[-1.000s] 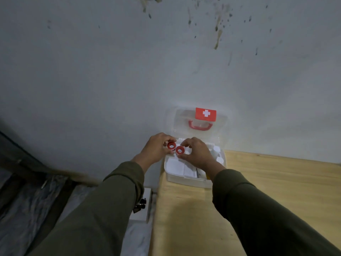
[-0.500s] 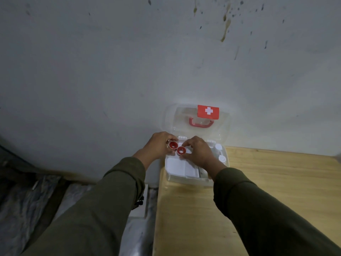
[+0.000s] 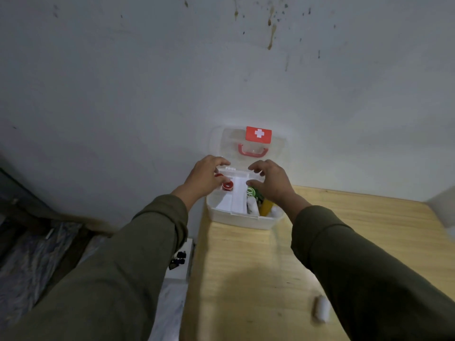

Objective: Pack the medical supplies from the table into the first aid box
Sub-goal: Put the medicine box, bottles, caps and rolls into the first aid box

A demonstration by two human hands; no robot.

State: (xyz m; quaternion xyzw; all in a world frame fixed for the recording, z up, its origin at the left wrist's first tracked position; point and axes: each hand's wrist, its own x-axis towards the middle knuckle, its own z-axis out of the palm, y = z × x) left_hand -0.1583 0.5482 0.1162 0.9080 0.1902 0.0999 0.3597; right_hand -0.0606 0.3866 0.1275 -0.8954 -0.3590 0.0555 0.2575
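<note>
The white first aid box [image 3: 242, 221] stands on the wooden table [image 3: 246, 279] against the wall. Its clear lid [image 3: 230, 141], with a red cross label and red handle, is raised. Two red tape rolls [image 3: 227, 185] lie in the box's rear left corner beside white packets [image 3: 237, 200], a green item [image 3: 251, 191], a yellow item [image 3: 266, 207] and white rolls. My left hand [image 3: 205, 178] hovers over the red rolls, fingers spread toward the lid's lower edge. My right hand [image 3: 272, 184] is above the box's right side, fingers apart and empty. A white bandage roll [image 3: 321, 308] lies on the table near my right sleeve.
The table's left edge drops to the floor, where a white box with small black items [image 3: 181, 260] sits. A stained grey wall stands right behind the first aid box. Crumpled sheeting covers the floor at far left.
Both hands let go of the two red tape rolls, which now lie in the box. The hands have spread apart toward the back of the box, uncovering its contents.
</note>
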